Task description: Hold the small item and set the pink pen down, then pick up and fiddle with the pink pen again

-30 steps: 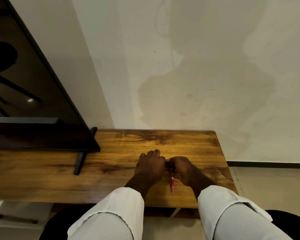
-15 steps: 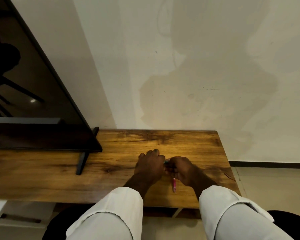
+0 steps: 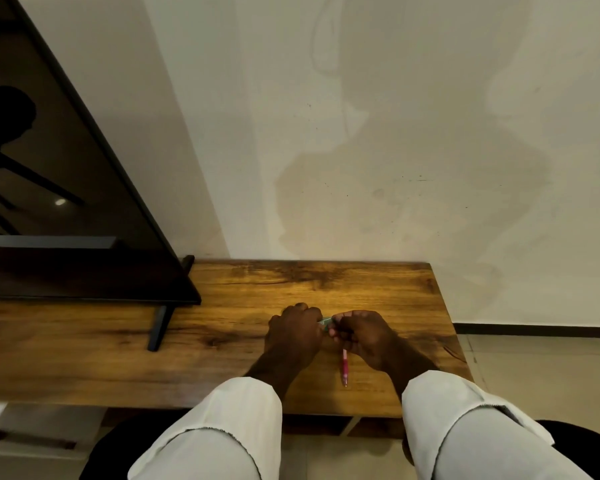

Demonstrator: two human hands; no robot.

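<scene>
Head view: I am seeing my right hand (image 3: pixel 366 336) gripping a pink pen (image 3: pixel 345 368), its long axis running toward the desk's (image 3: pixel 118 358) front edge. Both sets of fingers are curling, pinching a small greenish piece (image 3: pixel 325 322) between left hand (image 3: pixel 293 336) and right.

A dark television (image 3: pixel 66 209) stands on the wooden table (image 3: pixel 84 358), at its left. A stained pale wall (image 3: pixel 395 133) rises behind.
</scene>
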